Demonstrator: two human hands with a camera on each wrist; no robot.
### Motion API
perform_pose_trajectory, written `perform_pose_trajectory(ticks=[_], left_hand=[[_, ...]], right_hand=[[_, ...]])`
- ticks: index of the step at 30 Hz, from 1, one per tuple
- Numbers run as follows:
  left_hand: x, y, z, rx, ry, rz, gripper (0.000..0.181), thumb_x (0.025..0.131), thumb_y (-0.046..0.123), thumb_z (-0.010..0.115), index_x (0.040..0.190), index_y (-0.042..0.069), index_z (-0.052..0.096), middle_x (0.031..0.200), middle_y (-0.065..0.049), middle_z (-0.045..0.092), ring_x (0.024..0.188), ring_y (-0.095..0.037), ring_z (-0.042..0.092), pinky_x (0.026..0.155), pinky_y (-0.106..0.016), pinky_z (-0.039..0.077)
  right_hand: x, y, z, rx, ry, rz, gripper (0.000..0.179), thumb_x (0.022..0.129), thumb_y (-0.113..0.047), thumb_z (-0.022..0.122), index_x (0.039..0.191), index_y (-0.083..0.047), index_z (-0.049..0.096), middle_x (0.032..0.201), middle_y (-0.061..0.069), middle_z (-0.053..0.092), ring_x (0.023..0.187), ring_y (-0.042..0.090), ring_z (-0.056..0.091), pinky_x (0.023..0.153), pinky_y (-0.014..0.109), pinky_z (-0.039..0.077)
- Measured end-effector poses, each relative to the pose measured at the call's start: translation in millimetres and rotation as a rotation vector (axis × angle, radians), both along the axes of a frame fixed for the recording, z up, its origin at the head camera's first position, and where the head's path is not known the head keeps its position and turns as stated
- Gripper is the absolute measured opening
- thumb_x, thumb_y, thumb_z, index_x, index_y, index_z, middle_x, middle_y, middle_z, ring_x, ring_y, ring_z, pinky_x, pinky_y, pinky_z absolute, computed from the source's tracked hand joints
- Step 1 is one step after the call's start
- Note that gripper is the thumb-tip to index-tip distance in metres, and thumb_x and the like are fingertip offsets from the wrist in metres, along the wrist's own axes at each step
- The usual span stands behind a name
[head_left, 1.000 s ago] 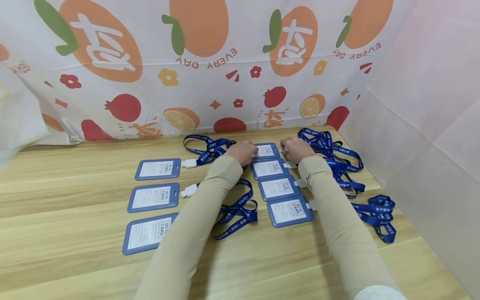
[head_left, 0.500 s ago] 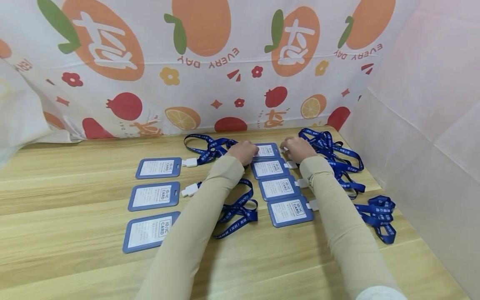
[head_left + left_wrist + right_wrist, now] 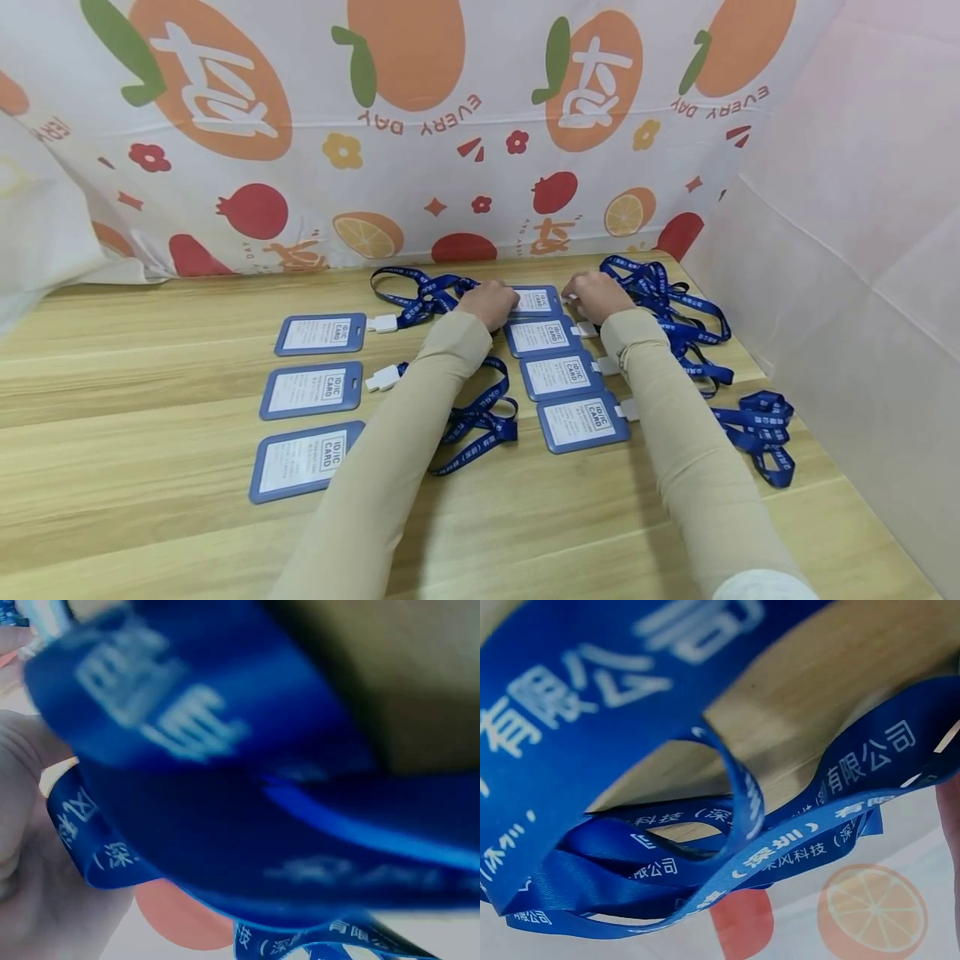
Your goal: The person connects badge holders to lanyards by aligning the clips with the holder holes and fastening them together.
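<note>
Step in hand, as I judge it: squaring the blue-framed rectangular plastic card holder (image 3: 536, 301), farthest in the right-hand column on the pale wood-grain desk (image 3: 525, 533), with the three matching holders (image 3: 558, 373). Both my arms reach forward. My left hand (image 3: 489, 303), fingers bent, meets its left end; my right hand (image 3: 597, 297) is at its clip end. Whether either pinches, I cannot tell. Next move calls for a light nudge, the blue printed fabric lanyards (image 3: 761, 855) left undragged.

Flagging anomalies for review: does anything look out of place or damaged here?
I see no damage. The blue lanyards at back right lie in an overlapping heap, untidy beside the column of card holders.
</note>
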State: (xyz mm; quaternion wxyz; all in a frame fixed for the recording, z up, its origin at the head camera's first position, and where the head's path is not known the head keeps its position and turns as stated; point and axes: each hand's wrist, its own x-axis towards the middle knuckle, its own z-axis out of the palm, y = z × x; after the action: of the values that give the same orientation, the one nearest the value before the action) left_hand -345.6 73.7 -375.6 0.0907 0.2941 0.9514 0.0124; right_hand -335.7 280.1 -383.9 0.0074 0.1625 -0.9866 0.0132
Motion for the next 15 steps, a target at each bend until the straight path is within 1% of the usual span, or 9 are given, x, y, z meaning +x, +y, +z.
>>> perform_pose_trajectory(ticks=[6,9,15], left_hand=[[-0.3,1.2,-1.7,0.016,0.020,-0.004,0.029,0.104,0.004,0.056,0.128,0.009,0.071,0.126,-0.011,0.067,0.113,-0.023,0.062,0.098,-0.038,0.051],[-0.5,1.1,-2.2,0.021,0.022,-0.014,0.029,0.104,0.003,0.055,0.128,0.008,0.071,0.125,-0.012,0.066,0.113,-0.024,0.061,0.100,-0.037,0.050],[1.7,0.8,-1.3,0.028,0.033,-0.031,0.030,0.103,0.002,0.057,0.129,0.007,0.070,0.124,-0.013,0.067,0.113,-0.024,0.061,0.100,-0.036,0.049]], right_hand=[[-0.5,-1.9,2.7,0.005,0.004,0.013,0.024,0.091,0.006,0.071,0.113,-0.002,0.077,0.116,0.015,0.072,0.110,0.031,0.067,0.097,0.043,0.053],[0.1,-3.3,3.8,0.011,0.007,0.021,0.024,0.089,0.007,0.071,0.112,-0.001,0.078,0.116,0.015,0.073,0.110,0.031,0.067,0.097,0.042,0.053],[1.0,-5.3,3.0,0.053,0.033,0.063,0.028,0.086,0.011,0.073,0.111,0.000,0.078,0.113,0.016,0.073,0.105,0.030,0.068,0.095,0.040,0.054]])
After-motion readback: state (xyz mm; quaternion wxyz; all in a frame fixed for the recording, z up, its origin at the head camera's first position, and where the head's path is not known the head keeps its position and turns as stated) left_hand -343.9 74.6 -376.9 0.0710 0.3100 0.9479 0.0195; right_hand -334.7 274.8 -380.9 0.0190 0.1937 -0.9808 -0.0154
